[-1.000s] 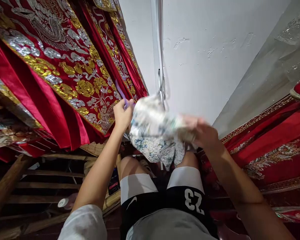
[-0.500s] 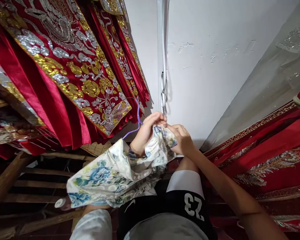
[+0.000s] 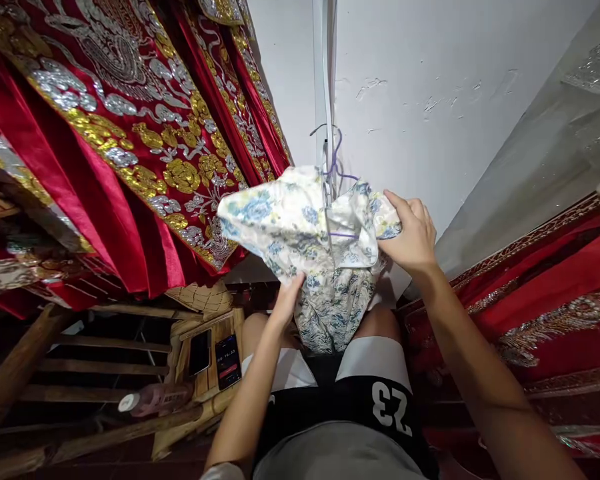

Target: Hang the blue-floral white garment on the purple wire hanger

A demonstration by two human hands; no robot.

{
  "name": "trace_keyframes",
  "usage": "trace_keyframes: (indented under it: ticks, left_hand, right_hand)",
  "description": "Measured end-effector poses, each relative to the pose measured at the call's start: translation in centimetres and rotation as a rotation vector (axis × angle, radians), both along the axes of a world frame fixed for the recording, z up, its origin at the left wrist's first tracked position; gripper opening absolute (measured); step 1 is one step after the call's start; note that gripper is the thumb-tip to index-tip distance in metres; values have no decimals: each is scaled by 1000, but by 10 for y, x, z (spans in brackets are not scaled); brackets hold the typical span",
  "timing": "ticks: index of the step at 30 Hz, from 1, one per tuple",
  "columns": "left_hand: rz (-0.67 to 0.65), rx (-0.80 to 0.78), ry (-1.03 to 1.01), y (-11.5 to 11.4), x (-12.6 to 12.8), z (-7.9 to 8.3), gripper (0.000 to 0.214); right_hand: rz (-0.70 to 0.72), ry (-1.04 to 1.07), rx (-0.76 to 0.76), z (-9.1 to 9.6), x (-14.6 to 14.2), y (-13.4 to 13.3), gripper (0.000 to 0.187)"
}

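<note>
A white blouse with blue and green flowers (image 3: 290, 213) hangs on a purple wire hanger (image 3: 336, 160), in front of the white wall. The hanger's hook points up out of the neckline, beside metal rings on the wall strip, and its lower bar shows in the opening. At the blouse's lower left side is my left hand (image 3: 287, 303), thumb on the front and the other fingers hidden behind the fabric. My right hand (image 3: 413, 233) pinches the short sleeve on the right between thumb and fingers.
Red embroidered robes (image 3: 180, 147) hang at the left, and red beaded fabric (image 3: 555, 313) lines the right side. A bamboo chair (image 3: 115, 367) at lower left bears two phones (image 3: 227, 360) and a pink bottle (image 3: 160, 400). A white strip with rings (image 3: 325, 80) runs down the wall.
The blouse has been lifted up and forward from my lap, and the hanger has swung upright to the wall strip. My left hand has come out of the blouse onto its side; my right hand moved right.
</note>
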State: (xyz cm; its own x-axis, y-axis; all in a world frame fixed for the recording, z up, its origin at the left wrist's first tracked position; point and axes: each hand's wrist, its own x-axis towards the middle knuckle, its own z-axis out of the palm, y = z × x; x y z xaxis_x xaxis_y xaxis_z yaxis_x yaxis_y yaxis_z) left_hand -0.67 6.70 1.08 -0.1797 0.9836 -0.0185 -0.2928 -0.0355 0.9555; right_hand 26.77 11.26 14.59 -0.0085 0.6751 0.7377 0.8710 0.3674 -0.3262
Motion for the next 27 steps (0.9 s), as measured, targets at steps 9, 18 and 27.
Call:
trace_keyframes:
  ticks: [9, 18, 27]
  left_hand:
    - [-28, -96, -173, -48, 37, -32, 79]
    - [-137, -182, -215, -71, 43, -17, 67]
    - [-105, -292, -282, -73, 38, -18, 68]
  right_hand:
    - [241, 520, 7, -93, -30, -73, 31]
    - [500, 929, -766, -166, -92, -108, 58]
    - [653, 1093, -727, -149, -100, -116, 53]
